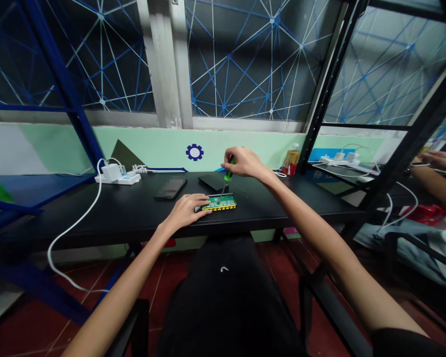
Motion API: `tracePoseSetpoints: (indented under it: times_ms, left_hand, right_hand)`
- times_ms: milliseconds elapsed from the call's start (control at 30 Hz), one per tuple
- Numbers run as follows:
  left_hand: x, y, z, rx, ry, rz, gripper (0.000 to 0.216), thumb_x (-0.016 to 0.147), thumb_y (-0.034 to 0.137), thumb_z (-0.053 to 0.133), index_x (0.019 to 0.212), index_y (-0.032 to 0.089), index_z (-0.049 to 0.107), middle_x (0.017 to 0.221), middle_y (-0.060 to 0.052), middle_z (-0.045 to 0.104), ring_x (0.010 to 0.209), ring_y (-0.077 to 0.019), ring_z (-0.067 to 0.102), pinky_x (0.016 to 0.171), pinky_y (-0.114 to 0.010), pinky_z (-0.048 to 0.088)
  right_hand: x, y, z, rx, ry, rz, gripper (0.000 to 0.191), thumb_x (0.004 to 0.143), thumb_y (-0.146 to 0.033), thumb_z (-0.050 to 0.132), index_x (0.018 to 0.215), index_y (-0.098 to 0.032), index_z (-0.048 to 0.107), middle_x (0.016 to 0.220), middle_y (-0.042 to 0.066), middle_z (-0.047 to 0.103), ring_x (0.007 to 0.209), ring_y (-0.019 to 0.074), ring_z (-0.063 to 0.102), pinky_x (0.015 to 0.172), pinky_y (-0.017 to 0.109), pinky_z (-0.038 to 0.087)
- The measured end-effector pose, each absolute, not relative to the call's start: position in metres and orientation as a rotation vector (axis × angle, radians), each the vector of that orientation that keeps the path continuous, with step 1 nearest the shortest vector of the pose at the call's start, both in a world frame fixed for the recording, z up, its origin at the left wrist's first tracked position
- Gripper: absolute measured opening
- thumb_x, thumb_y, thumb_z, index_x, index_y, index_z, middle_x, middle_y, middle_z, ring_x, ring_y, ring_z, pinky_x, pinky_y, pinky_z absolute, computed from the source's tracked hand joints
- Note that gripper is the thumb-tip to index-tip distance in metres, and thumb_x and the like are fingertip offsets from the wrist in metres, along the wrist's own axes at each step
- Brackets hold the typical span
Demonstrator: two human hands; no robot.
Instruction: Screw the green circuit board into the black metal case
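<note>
Two hands work at the near side of the black table [267, 206]. Nearest, the left hand [188, 209] grips the left end of a green circuit board [228, 203]; that hold should stay firm so the board cannot twist or slide. The board lies just below the centre of the frame, its long axis running left to right, roughly along the table's edge, its yellow-trimmed side facing the bottom of the frame. Over it, a screwdriver [228, 175] slants, tip toward the lower left, handle toward the upper right; bringing it more upright and pressing straight down would likely seat it better, though tip contact is too small to confirm. The right hand [243, 161] clasps the handle from above. Beyond the board sits a flat dark piece [210, 182], just above centre-frame's work area
</note>
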State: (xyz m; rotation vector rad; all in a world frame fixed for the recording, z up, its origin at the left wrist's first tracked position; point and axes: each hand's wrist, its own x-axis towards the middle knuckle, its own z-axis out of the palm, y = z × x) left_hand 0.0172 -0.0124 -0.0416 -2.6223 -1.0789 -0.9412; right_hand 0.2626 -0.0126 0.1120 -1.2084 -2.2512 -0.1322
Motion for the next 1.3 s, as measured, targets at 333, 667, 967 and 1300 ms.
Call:
tracePoseSetpoints:
  times_ms: [333, 667, 967, 1300]
  left_hand:
    - [0.018, -0.014, -0.041, -2.612, -1.080, -0.912, 0.032, 0.092, 0.045, 0.064, 0.110, 0.022, 0.076, 0.121, -0.009, 0.072, 0.117, -0.0296, 0.065, 0.098, -0.046, 0.050]
    - [0.017, -0.011, -0.042, -2.623, -1.076, -0.909, 0.033, 0.092, 0.048, 0.063, 0.113, 0.025, 0.076, 0.122, -0.007, 0.072, 0.118, -0.0282, 0.065, 0.099, -0.044, 0.050]
    - [0.017, -0.012, -0.042, -2.609, -1.071, -0.918, 0.032, 0.091, 0.046, 0.064, 0.112, 0.025, 0.076, 0.123, -0.007, 0.072, 0.116, -0.0279, 0.065, 0.098, -0.043, 0.050]
    - [0.017, -0.012, -0.041, -2.622, -1.069, -0.917, 0.033, 0.092, 0.046, 0.064, 0.112, 0.023, 0.076, 0.122, -0.008, 0.072, 0.116, -0.0287, 0.066, 0.098, -0.045, 0.051]
  right_hand:
    - [0.258, -0.014, 0.107, -1.133, -2.216, -0.170, 0.018, 0.077, -0.023, 0.060, 0.093, -0.020, 0.066, 0.096, 0.009, 0.064, 0.078, 0.0198, 0.053, 0.065, 0.033, 0.031]
    - [0.254, -0.029, 0.113, -1.086, -2.315, -0.171, 0.027, 0.076, -0.019, 0.059, 0.102, -0.019, 0.068, 0.099, 0.010, 0.065, 0.081, 0.0213, 0.054, 0.067, 0.033, 0.034]
    - [0.244, -0.033, 0.113, -1.190, -2.284, -0.311, 0.027, 0.083, -0.025, 0.054, 0.106, -0.018, 0.066, 0.102, 0.012, 0.065, 0.079, 0.0207, 0.055, 0.067, 0.033, 0.034]
    - [0.253, -0.027, 0.115, -1.168, -2.314, -0.223, 0.017, 0.082, -0.023, 0.057, 0.089, -0.016, 0.071, 0.085, 0.010, 0.067, 0.078, 0.0203, 0.056, 0.065, 0.032, 0.034]
